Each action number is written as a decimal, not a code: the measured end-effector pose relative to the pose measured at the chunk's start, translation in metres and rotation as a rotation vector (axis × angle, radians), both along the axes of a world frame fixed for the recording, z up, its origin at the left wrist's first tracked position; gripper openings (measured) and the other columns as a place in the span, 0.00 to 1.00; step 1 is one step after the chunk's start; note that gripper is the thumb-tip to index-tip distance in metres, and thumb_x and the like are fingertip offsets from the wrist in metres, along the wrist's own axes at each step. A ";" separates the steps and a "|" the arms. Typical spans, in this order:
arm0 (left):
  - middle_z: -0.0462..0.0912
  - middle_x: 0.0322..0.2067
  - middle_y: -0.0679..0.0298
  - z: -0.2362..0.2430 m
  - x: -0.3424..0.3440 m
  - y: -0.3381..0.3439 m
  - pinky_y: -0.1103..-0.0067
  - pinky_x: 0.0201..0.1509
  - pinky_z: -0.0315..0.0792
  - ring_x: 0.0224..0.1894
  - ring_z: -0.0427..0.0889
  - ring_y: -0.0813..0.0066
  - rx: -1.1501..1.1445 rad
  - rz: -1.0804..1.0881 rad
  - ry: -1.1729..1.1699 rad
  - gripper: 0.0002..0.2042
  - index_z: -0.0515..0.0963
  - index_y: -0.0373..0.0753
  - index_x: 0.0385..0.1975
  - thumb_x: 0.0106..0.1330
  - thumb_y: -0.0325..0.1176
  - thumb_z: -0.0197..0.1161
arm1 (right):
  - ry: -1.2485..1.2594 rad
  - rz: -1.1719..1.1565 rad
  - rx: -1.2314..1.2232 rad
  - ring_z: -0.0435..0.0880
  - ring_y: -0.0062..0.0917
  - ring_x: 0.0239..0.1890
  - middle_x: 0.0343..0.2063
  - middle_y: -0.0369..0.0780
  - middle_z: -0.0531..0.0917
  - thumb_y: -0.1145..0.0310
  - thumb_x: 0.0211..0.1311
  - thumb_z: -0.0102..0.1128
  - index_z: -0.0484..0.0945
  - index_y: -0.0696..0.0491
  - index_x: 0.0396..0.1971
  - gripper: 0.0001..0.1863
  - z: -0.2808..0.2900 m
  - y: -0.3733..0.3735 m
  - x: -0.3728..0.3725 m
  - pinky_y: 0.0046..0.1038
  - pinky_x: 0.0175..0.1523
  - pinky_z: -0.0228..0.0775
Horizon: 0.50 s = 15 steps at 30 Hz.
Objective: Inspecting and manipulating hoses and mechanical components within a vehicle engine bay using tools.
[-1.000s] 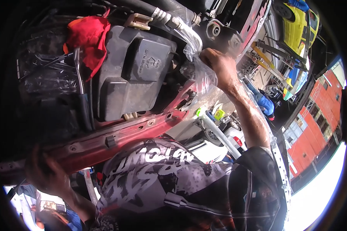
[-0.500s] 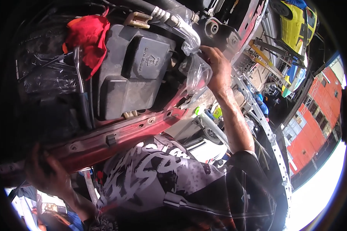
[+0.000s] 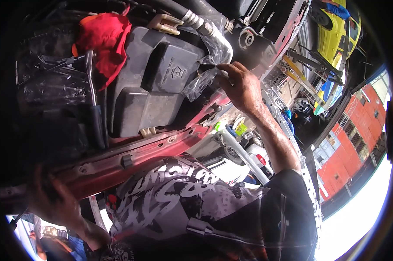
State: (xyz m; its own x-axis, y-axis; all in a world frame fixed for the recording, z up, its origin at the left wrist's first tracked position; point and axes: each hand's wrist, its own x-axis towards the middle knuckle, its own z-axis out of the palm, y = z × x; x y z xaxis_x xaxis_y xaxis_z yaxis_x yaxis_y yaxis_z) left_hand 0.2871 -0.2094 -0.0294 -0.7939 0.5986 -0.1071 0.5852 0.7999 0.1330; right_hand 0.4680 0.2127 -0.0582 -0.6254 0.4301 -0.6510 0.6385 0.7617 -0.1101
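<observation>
My right hand (image 3: pixel 240 85) pinches a clear plastic bag (image 3: pixel 197 84) between thumb and fingers. The bag wraps around the bent end of a silver metal pipe (image 3: pixel 222 47), and its loose tail hangs below, beside the grey-black washer fluid reservoir (image 3: pixel 159 74). At the lower left, in deep shadow, my left hand (image 3: pixel 52 195) is at the red car body rail (image 3: pixel 139 152). Its fingers are dark and blurred, so whether they grip anything does not show.
A red cloth (image 3: pixel 105 41) and a ratchet wrench (image 3: pixel 92 82) lie left of the reservoir. A beige bracket (image 3: pixel 166 24) sits above it. Beyond the rail are a white car (image 3: pixel 231 169), a yellow vehicle (image 3: pixel 335 37) and a long perforated metal beam (image 3: pixel 307 191).
The bag's loose tail has swung from below my right hand leftward, toward the reservoir. My right hand still pinches the bag. My left hand stays by the rail, and the view has shifted slightly.
</observation>
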 end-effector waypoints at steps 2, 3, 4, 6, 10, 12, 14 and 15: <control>0.85 0.42 0.58 0.000 0.000 0.000 0.66 0.46 0.74 0.42 0.83 0.58 -0.010 0.016 -0.018 0.12 0.82 0.40 0.48 0.70 0.36 0.60 | 0.021 0.028 0.024 0.85 0.40 0.38 0.33 0.44 0.85 0.64 0.58 0.60 0.83 0.51 0.43 0.14 0.002 -0.004 -0.002 0.38 0.46 0.77; 0.85 0.42 0.60 0.000 0.000 0.000 0.67 0.48 0.73 0.42 0.82 0.60 -0.031 0.034 -0.002 0.13 0.83 0.42 0.47 0.70 0.39 0.60 | -0.085 -0.041 -0.015 0.86 0.41 0.37 0.31 0.45 0.85 0.63 0.57 0.61 0.83 0.51 0.42 0.15 0.002 -0.003 -0.005 0.39 0.45 0.77; 0.85 0.43 0.62 0.000 -0.001 0.001 0.67 0.50 0.72 0.43 0.82 0.63 -0.035 0.022 0.048 0.14 0.84 0.44 0.47 0.70 0.42 0.59 | -0.165 -0.101 -0.038 0.86 0.43 0.35 0.28 0.46 0.85 0.61 0.55 0.61 0.84 0.51 0.41 0.15 0.001 0.001 -0.009 0.40 0.45 0.78; 0.85 0.43 0.63 0.000 -0.001 0.002 0.67 0.50 0.72 0.43 0.82 0.63 -0.050 0.031 0.019 0.14 0.84 0.44 0.47 0.70 0.42 0.60 | -0.258 -0.013 -0.021 0.86 0.43 0.35 0.26 0.47 0.85 0.60 0.54 0.61 0.84 0.51 0.39 0.15 0.002 0.010 -0.017 0.40 0.44 0.78; 0.85 0.43 0.63 0.001 -0.001 0.002 0.68 0.51 0.72 0.43 0.82 0.63 -0.084 0.014 0.020 0.13 0.84 0.44 0.47 0.69 0.40 0.60 | -0.426 0.150 0.022 0.85 0.45 0.35 0.27 0.48 0.85 0.59 0.52 0.60 0.83 0.52 0.33 0.13 0.006 0.023 -0.023 0.42 0.43 0.77; 0.85 0.43 0.62 0.001 -0.002 -0.001 0.68 0.50 0.73 0.42 0.83 0.63 -0.111 0.012 0.017 0.12 0.84 0.43 0.47 0.69 0.39 0.60 | -0.386 0.142 -0.033 0.83 0.41 0.30 0.25 0.44 0.83 0.60 0.54 0.61 0.80 0.53 0.30 0.11 0.015 0.028 -0.020 0.40 0.39 0.75; 0.85 0.44 0.61 -0.001 -0.004 -0.004 0.67 0.48 0.74 0.44 0.84 0.60 0.010 -0.003 -0.083 0.12 0.82 0.43 0.48 0.70 0.38 0.61 | -0.300 0.055 -0.062 0.83 0.39 0.32 0.26 0.44 0.83 0.62 0.54 0.62 0.80 0.53 0.31 0.10 0.024 0.035 -0.017 0.39 0.40 0.75; 0.85 0.44 0.61 -0.002 -0.003 -0.005 0.67 0.48 0.74 0.44 0.84 0.60 0.012 0.000 -0.093 0.12 0.82 0.43 0.48 0.70 0.38 0.61 | -0.243 -0.049 -0.042 0.84 0.37 0.33 0.27 0.43 0.83 0.63 0.55 0.62 0.80 0.53 0.32 0.10 0.028 0.036 -0.015 0.38 0.41 0.75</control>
